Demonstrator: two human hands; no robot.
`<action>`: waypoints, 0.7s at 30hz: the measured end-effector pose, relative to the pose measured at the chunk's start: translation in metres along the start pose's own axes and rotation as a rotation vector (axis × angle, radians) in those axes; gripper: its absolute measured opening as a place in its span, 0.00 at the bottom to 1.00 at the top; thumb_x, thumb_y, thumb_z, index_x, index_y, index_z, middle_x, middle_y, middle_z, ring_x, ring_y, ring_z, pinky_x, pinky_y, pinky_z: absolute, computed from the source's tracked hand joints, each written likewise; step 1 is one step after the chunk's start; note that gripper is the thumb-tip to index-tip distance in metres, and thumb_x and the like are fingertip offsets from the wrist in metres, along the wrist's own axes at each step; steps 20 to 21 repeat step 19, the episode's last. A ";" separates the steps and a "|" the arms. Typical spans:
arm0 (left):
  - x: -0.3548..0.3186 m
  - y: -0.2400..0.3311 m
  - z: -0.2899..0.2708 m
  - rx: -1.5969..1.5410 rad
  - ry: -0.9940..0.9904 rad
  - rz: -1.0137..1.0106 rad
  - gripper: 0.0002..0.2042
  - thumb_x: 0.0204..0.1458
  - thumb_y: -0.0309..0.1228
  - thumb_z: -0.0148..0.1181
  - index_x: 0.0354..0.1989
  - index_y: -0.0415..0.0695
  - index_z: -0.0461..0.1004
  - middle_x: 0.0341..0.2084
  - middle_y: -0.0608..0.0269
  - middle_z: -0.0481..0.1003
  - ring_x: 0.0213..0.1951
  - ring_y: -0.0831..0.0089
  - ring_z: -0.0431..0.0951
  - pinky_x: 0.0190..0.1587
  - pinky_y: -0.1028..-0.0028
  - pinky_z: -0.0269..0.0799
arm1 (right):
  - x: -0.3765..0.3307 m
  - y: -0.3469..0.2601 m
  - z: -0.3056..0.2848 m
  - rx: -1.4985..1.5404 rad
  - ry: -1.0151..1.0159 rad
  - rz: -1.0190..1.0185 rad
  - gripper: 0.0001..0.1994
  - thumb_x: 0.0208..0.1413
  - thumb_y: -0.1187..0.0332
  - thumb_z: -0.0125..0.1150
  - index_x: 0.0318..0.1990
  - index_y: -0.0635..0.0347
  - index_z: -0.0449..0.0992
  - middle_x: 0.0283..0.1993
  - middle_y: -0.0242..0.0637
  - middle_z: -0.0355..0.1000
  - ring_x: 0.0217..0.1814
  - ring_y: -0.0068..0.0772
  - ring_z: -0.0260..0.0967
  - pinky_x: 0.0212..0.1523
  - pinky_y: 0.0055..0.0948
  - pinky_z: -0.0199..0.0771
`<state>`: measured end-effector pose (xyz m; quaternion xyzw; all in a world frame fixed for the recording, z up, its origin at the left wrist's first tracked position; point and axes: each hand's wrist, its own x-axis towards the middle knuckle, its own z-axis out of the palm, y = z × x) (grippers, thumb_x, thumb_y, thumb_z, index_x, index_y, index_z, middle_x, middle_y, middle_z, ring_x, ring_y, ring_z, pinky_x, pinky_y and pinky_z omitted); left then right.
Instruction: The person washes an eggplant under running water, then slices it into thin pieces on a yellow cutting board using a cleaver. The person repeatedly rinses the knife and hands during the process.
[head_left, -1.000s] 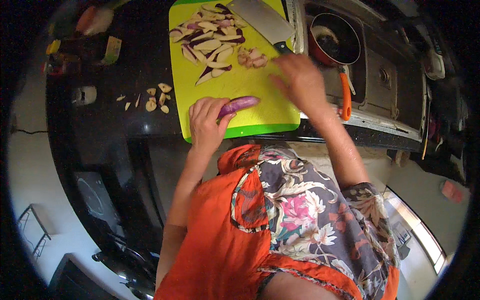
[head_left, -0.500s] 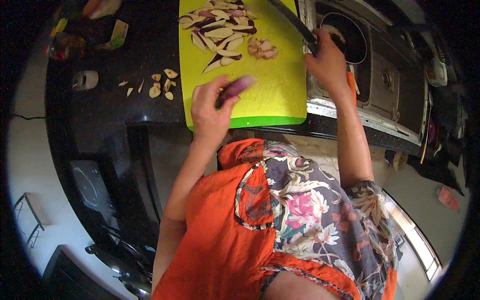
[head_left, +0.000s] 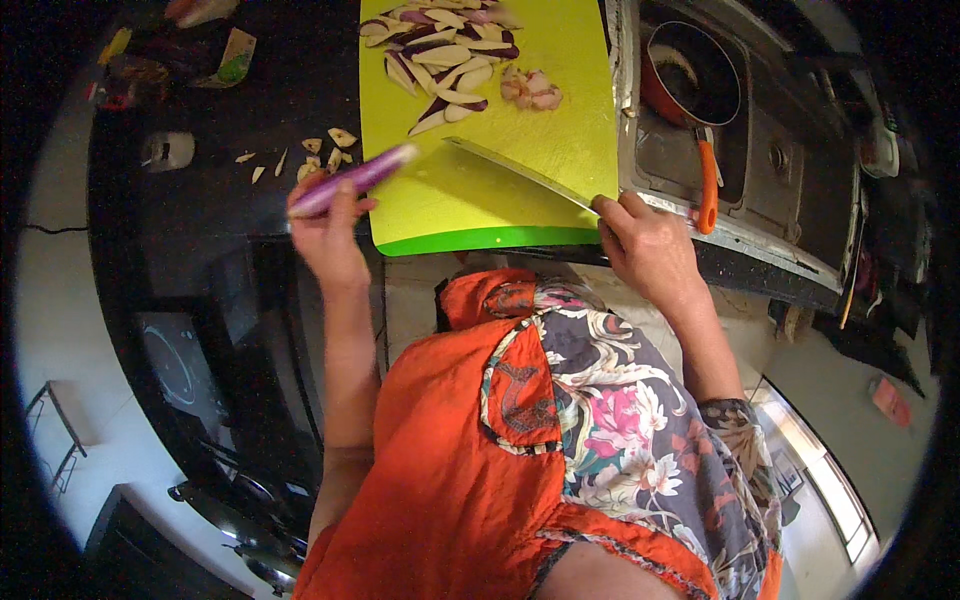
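Note:
In my left hand (head_left: 330, 230), just off the left edge of the cutting board, is a purple eggplant (head_left: 358, 184) with a pale cut end pointing up and right. My right hand (head_left: 648, 248) grips a knife (head_left: 525, 175) by its handle at the board's near right corner. The blade slants over the yellow-green cutting board (head_left: 540, 212), its tip toward the far left. Cut eggplant pieces (head_left: 445, 55) are heaped on the board's far part. Beside them sits a small pile of chopped, pinkish pieces (head_left: 530, 89), too blurred to name.
Trimmed scraps (head_left: 312, 158) lie on the dark counter (head_left: 220, 200) left of the board. A small clear container (head_left: 168, 151) stands farther left. At right, a pan (head_left: 690, 78) with an orange handle rests in the metal sink (head_left: 775, 190).
My left hand has moved left with the eggplant, from over the board to past its edge. My right hand has come nearer, and the knife has swung down over the board.

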<state>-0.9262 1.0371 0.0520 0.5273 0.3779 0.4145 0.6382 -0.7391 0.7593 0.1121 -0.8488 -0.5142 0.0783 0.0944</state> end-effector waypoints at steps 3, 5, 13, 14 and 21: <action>0.012 0.021 -0.010 -0.010 0.120 0.082 0.19 0.54 0.23 0.62 0.52 0.37 0.64 0.43 0.54 0.71 0.41 0.66 0.77 0.35 0.69 0.82 | -0.002 -0.009 0.013 -0.055 -0.028 -0.038 0.12 0.48 0.71 0.60 0.42 0.55 0.73 0.29 0.37 0.67 0.26 0.41 0.73 0.23 0.39 0.73; 0.016 0.030 -0.015 -0.002 0.195 0.169 0.16 0.56 0.26 0.62 0.51 0.37 0.66 0.41 0.56 0.72 0.39 0.69 0.76 0.35 0.71 0.80 | -0.010 -0.015 0.016 -0.030 -0.078 -0.144 0.14 0.45 0.71 0.60 0.42 0.54 0.73 0.28 0.37 0.66 0.27 0.38 0.73 0.24 0.38 0.74; 0.019 0.039 -0.047 -0.064 0.280 0.167 0.13 0.57 0.30 0.61 0.48 0.39 0.68 0.36 0.58 0.74 0.32 0.75 0.76 0.31 0.75 0.77 | -0.006 -0.021 0.004 0.137 -0.001 -0.192 0.11 0.47 0.69 0.59 0.41 0.54 0.73 0.27 0.37 0.66 0.25 0.41 0.72 0.24 0.38 0.74; 0.017 0.033 -0.048 -0.066 0.265 0.170 0.13 0.57 0.29 0.61 0.48 0.39 0.68 0.36 0.58 0.74 0.32 0.74 0.76 0.32 0.74 0.78 | -0.006 -0.019 0.000 0.148 0.005 -0.179 0.11 0.48 0.70 0.61 0.41 0.55 0.73 0.28 0.38 0.66 0.26 0.43 0.72 0.25 0.40 0.74; 0.007 0.026 -0.038 -0.080 0.252 0.093 0.14 0.55 0.26 0.62 0.48 0.39 0.68 0.37 0.56 0.74 0.34 0.68 0.78 0.37 0.69 0.82 | -0.018 -0.008 -0.003 0.215 -0.039 -0.106 0.16 0.48 0.70 0.63 0.46 0.55 0.74 0.30 0.40 0.69 0.28 0.44 0.74 0.29 0.39 0.76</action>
